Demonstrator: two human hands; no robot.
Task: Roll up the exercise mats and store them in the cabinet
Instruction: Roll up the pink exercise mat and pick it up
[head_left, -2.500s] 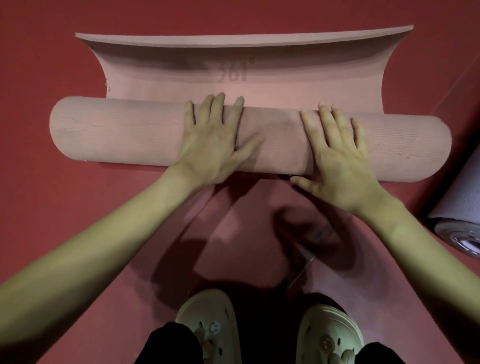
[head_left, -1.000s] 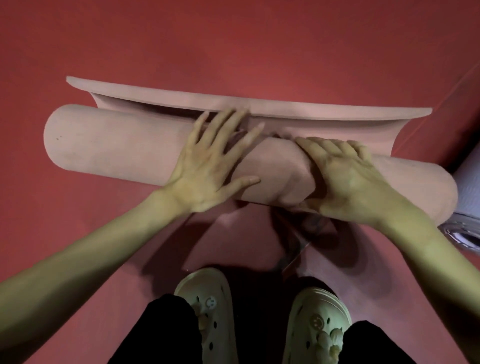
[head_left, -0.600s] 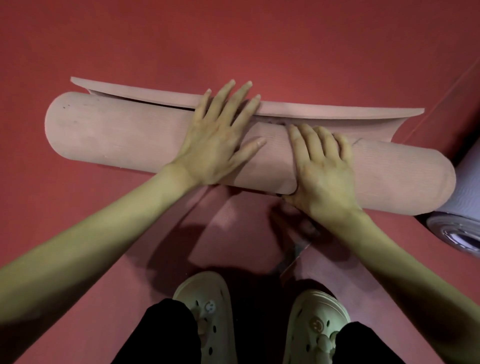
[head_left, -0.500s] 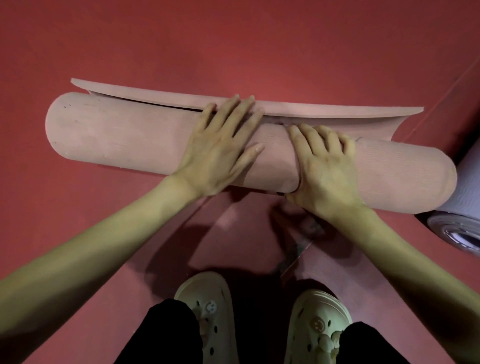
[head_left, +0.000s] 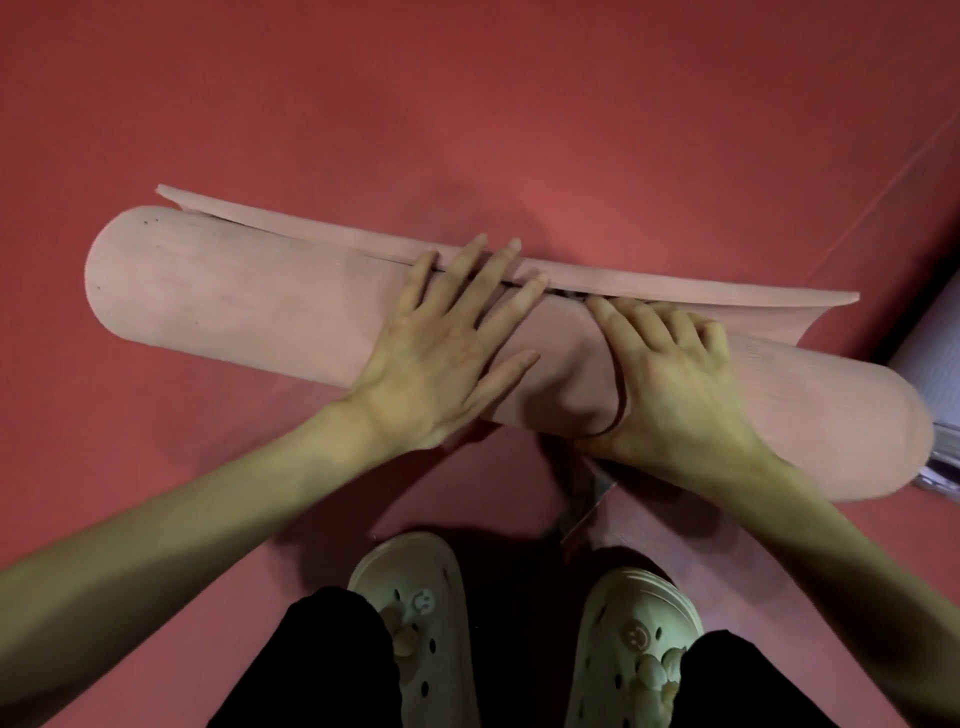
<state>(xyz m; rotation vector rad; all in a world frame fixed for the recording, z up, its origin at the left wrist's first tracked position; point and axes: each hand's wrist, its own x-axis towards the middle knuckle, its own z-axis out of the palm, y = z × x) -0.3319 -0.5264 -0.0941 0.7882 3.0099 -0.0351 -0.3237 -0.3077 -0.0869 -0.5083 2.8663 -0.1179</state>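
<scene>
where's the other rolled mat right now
In the head view the pale rolled mat lies at the far right edge of the frame on the red floor, just beyond the right end of the pink mat, mostly cut off.

A single head-worn view looks steeply down and slightly forward from close above the red floor (head_left: 519, 104), wide-angle so straight edges bow. The person's own shoes (head_left: 415, 613) sit at 6 o'clock and the forearms enter from 7 and 5, with floor filling 12 o'clock
</scene>
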